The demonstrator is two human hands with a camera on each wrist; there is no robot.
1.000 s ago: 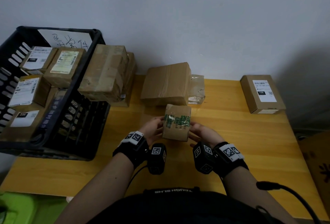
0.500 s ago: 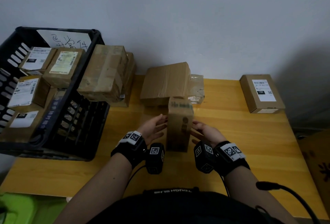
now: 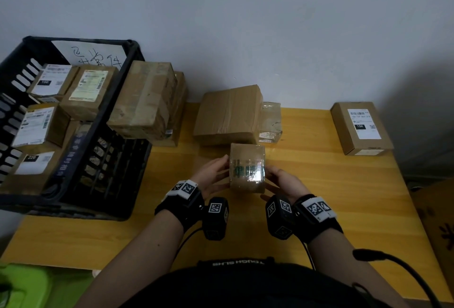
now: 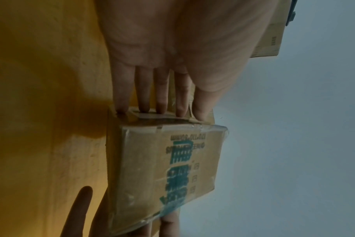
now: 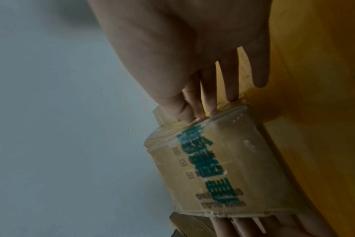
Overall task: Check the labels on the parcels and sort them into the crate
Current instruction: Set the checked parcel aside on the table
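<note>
Five labelled parcels (image 3: 81, 90) lie label-up inside the black crate (image 3: 132, 52) at the table's left end, and a handwritten white sheet (image 3: 95, 54) leans against its far wall. Just right of the crate, a large taped carton (image 3: 145, 101) rests tilted on the crate's rim, with another carton (image 3: 180, 101) behind it. Farther right, against the wall, sits a broad brown parcel (image 3: 228, 113) with a plastic-wrapped packet (image 3: 271, 121) tucked beside it.

In the middle, above the yellow wooden table (image 3: 319, 185), both hands hold a small taped box (image 3: 247, 169) with green printing on its upward face. The left hand (image 3: 212, 177) presses its left end with straight fingers (image 4: 161, 96), fingertips and thumb touching the cardboard edge. The right hand (image 3: 282, 182) presses the opposite end the same way, its fingers (image 5: 209, 96) extended against the box, with the little finger free of it. Neither hand curls around the box; it is squeezed between the two sets of fingertips, clear of the tabletop in the wrist views.

At the far right, well apart, a parcel with a white shipping label (image 3: 361, 127) lies flat on the table.
</note>
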